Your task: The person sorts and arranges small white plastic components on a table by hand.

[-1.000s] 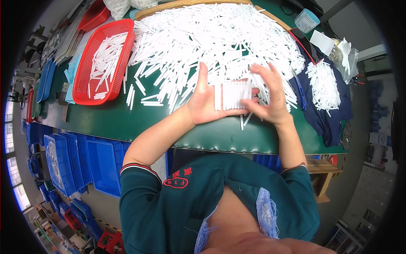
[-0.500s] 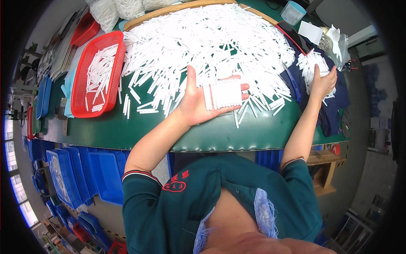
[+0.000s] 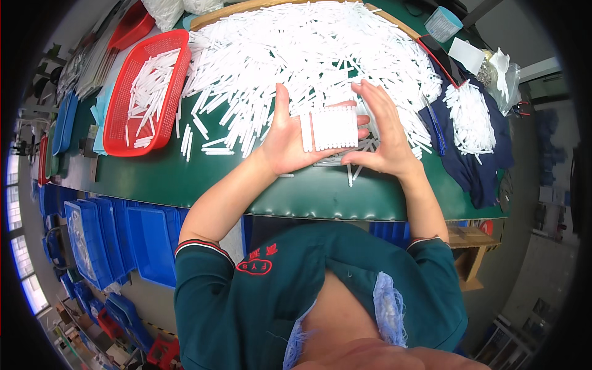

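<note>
Across the palm and outstretched fingers of my left hand [image 3: 282,140] lies a flat row of short white sticks [image 3: 333,129], side by side, with a narrow gap near the thumb end. The palm faces up and the thumb points away from me. My right hand [image 3: 390,132] is close by on the right, its fingers and thumb spread in a curve around the row's outer end, with nothing visible between them. Beneath and beyond both hands spreads a large heap of loose white sticks [image 3: 259,58] on the green table [image 3: 296,188].
On the left stands a red perforated basket [image 3: 174,102] with more sticks. A separate pile of sticks [image 3: 472,120] rests on dark blue cloth [image 3: 478,176] at the right, near a blue pen-like tool [image 3: 439,132]. A wooden strip [image 3: 237,11] borders the heap's far side. Blue bins [image 3: 151,240] stand below.
My right hand has left the stick pile on the blue cloth and come left to beside my left hand. The left hand still holds its row of sticks. The view has shifted slightly.
</note>
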### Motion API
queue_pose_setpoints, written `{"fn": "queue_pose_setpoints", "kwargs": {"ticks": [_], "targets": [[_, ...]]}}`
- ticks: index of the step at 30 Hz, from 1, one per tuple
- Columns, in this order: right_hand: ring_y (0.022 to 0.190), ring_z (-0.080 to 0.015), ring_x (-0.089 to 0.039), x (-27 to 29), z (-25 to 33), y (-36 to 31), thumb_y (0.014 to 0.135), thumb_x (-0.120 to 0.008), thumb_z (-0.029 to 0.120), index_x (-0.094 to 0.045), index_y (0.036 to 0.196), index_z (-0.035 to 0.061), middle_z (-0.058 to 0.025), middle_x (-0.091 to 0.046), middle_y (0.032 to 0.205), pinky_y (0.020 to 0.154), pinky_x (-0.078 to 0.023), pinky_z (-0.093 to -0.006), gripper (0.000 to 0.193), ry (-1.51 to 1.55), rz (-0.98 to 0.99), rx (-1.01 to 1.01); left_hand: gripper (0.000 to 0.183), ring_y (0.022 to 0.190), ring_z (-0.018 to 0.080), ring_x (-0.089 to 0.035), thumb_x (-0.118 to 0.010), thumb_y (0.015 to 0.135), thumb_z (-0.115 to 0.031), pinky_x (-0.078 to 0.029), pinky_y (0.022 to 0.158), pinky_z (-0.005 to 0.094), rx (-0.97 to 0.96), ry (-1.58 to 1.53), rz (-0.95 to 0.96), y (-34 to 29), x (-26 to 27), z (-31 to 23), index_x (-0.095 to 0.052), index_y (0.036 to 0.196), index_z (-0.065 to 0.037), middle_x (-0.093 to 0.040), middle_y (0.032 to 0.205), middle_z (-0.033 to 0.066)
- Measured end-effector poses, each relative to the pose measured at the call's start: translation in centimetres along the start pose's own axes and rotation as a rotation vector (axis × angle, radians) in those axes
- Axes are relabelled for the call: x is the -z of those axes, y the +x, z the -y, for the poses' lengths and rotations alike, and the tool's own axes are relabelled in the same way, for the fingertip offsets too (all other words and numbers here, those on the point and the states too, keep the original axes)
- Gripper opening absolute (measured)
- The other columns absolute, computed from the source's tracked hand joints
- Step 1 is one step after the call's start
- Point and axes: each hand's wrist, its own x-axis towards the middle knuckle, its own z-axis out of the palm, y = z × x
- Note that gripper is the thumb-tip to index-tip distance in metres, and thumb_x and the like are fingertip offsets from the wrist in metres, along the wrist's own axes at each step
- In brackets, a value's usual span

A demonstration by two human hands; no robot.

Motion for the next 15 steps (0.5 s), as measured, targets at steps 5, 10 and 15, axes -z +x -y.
{"fn": "queue_pose_setpoints", "kwargs": {"ticks": [5, 10, 15], "targets": [[0.127, -0.0341, -0.043, -0.55, 0.09, -0.10, 0.064, -0.081, 0.035, -0.038, 0.135, 0.0042, -0.0119, -0.051, 0.132, 0.106, -0.029, -0.0528, 0.089, 0.004, 0.049, 0.004, 0.121, 0.133, 0.0407, -0.031, -0.019, 0.066, -0.091, -0.028, 0.108, 0.0503, -0.021, 0.011, -0.003, -0.01, -0.12, 0.11, -0.021, 0.144, 0.001, -0.028, 0.146, 0.0233], [0.124, -0.0339, -0.045, -0.70, 0.23, 0.05, 0.065, -0.081, 0.031, -0.042, 0.134, 0.0050, -0.0115, -0.054, 0.128, 0.105, -0.032, -0.0514, 0.083, 0.027, 0.040, 0.014, 0.118, 0.133, 0.0371, -0.034, -0.019, 0.068, -0.091, -0.030, 0.108, 0.0493, -0.040, 0.084, -0.014, -0.08, -0.06, 0.18, -0.021, 0.145, -0.001, -0.031, 0.146, 0.0199], [0.124, -0.0341, -0.045, -0.93, 0.23, -0.11, 0.063, -0.082, 0.031, -0.042, 0.133, 0.0053, -0.0115, -0.054, 0.128, 0.105, -0.032, -0.0515, 0.084, 0.014, 0.046, 0.034, 0.114, 0.132, 0.0351, -0.037, -0.019, 0.070, -0.089, -0.033, 0.106, 0.0484, -0.035, 0.033, -0.040, -0.05, 0.72, 0.22, -0.022, 0.145, -0.003, -0.034, 0.144, 0.0176]]}}
